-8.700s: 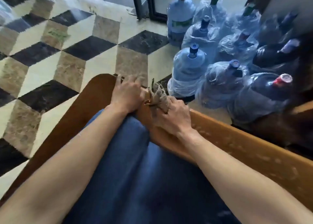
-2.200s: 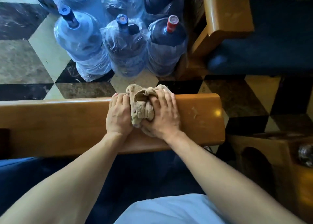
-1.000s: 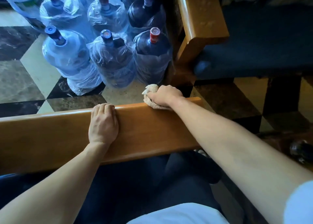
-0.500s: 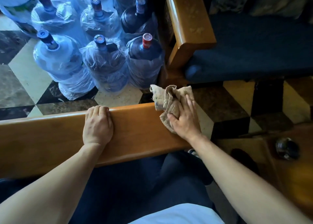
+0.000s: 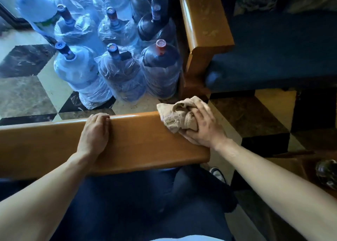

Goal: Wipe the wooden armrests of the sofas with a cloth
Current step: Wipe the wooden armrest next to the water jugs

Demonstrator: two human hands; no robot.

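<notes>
A wide wooden armrest (image 5: 145, 142) runs across the view in front of me. My left hand (image 5: 94, 135) lies flat on its top, fingers hooked over the far edge. My right hand (image 5: 202, 127) grips a crumpled beige cloth (image 5: 178, 116) at the armrest's right end, with the cloth bunched on the end's far corner. A second sofa stands beyond, with its own wooden armrest (image 5: 202, 22) and a dark blue seat cushion (image 5: 277, 49).
Several large water jugs (image 5: 116, 65) wrapped in plastic stand on the patterned marble floor (image 5: 23, 94) just past the armrest. A dark wooden side table (image 5: 313, 169) sits at the right. My knees in dark trousers (image 5: 145, 204) are under the armrest.
My right hand with the cloth has stayed at the armrest's right end, sliding a little along the end edge. My left hand has kept its place on top.
</notes>
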